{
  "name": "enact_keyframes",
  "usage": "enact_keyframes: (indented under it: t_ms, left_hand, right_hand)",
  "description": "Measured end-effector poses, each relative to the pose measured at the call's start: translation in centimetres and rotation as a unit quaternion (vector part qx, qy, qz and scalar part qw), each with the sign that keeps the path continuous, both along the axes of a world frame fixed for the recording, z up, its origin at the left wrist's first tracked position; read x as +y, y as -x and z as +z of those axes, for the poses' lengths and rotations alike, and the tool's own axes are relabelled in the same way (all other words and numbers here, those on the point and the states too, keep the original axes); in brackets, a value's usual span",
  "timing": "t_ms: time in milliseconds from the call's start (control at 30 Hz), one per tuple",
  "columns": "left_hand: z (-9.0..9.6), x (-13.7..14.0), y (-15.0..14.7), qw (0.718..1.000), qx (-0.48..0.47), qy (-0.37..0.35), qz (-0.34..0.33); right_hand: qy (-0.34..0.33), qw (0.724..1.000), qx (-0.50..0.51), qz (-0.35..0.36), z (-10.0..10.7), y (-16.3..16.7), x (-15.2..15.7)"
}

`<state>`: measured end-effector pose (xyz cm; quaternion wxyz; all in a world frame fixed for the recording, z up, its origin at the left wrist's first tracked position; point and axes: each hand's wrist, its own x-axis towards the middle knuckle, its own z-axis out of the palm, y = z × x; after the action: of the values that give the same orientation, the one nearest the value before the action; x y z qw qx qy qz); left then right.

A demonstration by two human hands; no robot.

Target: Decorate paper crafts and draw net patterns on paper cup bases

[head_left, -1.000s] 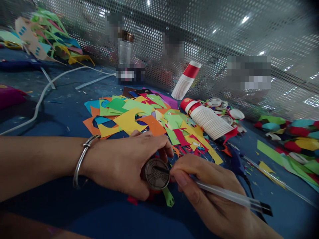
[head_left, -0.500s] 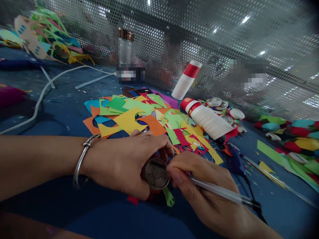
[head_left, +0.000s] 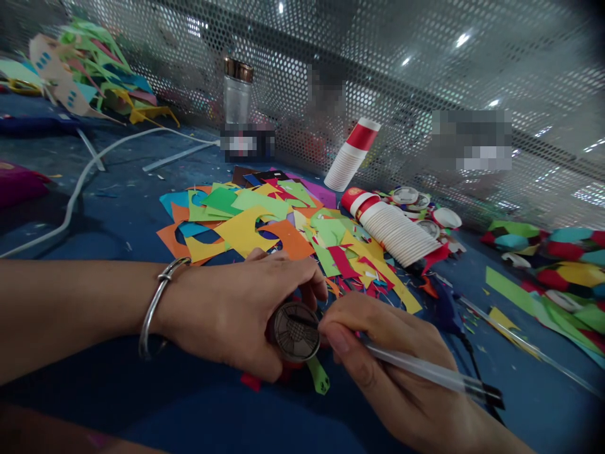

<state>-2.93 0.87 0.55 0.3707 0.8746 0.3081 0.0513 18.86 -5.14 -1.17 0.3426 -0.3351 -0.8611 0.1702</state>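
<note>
My left hand [head_left: 236, 309], with a silver bangle at its wrist, is closed around the side of a cut paper cup base [head_left: 297, 333]. Dark lines in a pattern cover its round face, which is turned up toward me. From under its near side sticks a green paper strip [head_left: 319, 377] with black marks, and a red paper piece [head_left: 250, 381] shows beside it. My right hand [head_left: 378, 353] pinches a pen [head_left: 420, 369] with a clear barrel and a black end. Its tip meets the round face at the right; the exact contact is partly hidden by my fingers.
Coloured paper scraps [head_left: 246, 230] lie just beyond my hands. Stacked paper cups [head_left: 397, 230] rest behind on the right, another stack [head_left: 352, 154] leaning near the perforated screen [head_left: 283, 63]. A glue gun [head_left: 447, 306] lies at right, a white cable [head_left: 78, 189] at left.
The pen has shifted slightly, its black end swinging a little to the right. My left hand keeps its hold on the paper cup base, almost unmoved.
</note>
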Motion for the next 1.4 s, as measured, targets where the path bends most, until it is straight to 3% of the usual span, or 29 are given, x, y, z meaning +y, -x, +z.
enact_keyframes:
  t_ms: [1400]
  left_hand:
    - [-0.1,-0.1,0.1,1.0,0.014,-0.001,0.015]
  right_hand:
    - [-0.016,1.0,0.024,0.001,-0.3,0.2,0.2]
